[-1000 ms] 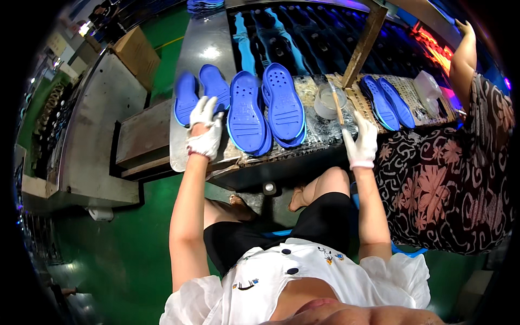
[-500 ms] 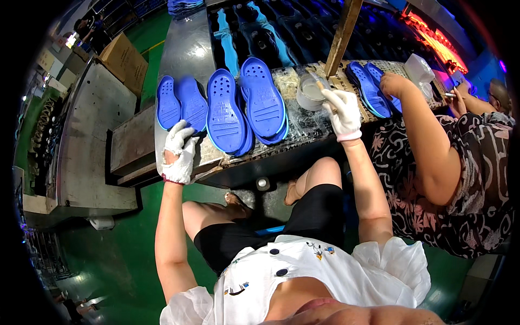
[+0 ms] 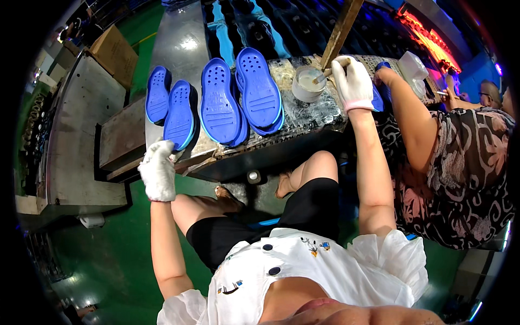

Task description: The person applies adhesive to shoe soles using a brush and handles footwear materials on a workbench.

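The metal bench stretches beyond my hands; my left hand grips a blue sole, heel partly covered; my right hand grips a brush, handle partly hidden.

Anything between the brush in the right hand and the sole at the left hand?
Yes: the clear cup, at the tip of the brush, and two stacks of blue soles lie between it and the sole at the left hand.

Open on the near tabletop before the cup. Barred behind by a slanting post, rightward by a co-worker's arm.
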The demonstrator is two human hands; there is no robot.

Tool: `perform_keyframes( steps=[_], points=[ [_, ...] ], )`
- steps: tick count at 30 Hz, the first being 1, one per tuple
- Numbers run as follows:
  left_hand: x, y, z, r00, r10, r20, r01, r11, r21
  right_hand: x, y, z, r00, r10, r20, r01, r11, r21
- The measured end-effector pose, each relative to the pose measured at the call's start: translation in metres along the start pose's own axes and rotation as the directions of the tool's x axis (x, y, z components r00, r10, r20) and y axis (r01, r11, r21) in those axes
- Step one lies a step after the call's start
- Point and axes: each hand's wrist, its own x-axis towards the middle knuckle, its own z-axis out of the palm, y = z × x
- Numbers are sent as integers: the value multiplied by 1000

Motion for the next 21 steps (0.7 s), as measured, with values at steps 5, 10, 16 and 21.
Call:
perform_keyframes(
  steps=[5,10,16,21],
  points=[
    [5,20,11,996,-61,-64,52,989,-138,4,-4,2,1000,-4,-2,4,1000,0],
    [18,17,5,984,-156,81,150,986,78,-5,-16,-8,987,-7,-159,13,999,33],
    [-19,24,4,993,-100,54,111,959,-261,-22,-26,-9,967,-82,-239,96,994,49],
    [-60,41,40,980,196,18,-187,955,-229,-68,-52,-24,951,177,-253,16,788,615]
  ],
)
